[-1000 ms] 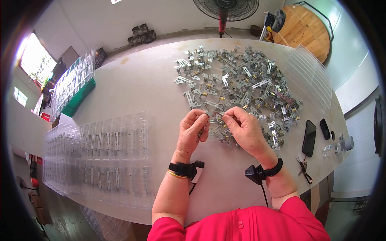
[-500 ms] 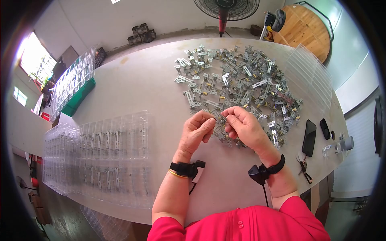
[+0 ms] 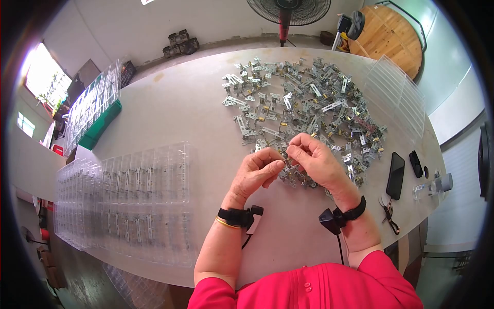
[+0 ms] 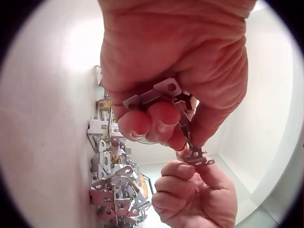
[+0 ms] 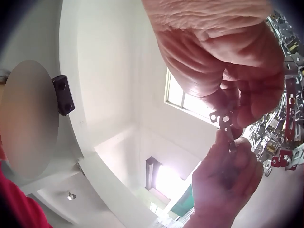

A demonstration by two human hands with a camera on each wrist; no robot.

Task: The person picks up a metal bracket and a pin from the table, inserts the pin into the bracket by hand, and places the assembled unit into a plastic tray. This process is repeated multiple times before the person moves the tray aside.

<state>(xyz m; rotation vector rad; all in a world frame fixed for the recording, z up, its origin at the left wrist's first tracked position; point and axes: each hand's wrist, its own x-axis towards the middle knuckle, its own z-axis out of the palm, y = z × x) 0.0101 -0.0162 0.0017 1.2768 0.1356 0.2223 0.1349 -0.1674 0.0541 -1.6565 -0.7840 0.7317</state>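
Over the near edge of a heap of metal brackets (image 3: 309,103), the left hand (image 3: 256,172) grips a grey metal bracket (image 4: 167,88) in its curled fingers. A flat tab with a round hole shows beside those fingertips. From between left thumb and forefinger a narrow metal piece (image 4: 197,159) with small holes sticks out. The right hand (image 3: 318,162) pinches its far end with thumb and forefinger, other fingers curled in. In the right wrist view the holed metal end (image 5: 225,119) sits between both hands' fingertips. Whether it belongs to the gripped bracket, I cannot tell.
Clear compartment trays (image 3: 146,206) with brackets in rows lie at left. Another tray stands on a green crate (image 3: 101,123). An empty clear tray (image 3: 396,95) lies at far right, near a phone (image 3: 395,176), pliers (image 3: 389,216) and a clear bottle (image 3: 432,188).
The left hand has shifted right and slightly toward the body. The right hand has moved a little right, its wrist turning, and the fingertips of both hands remain close together.
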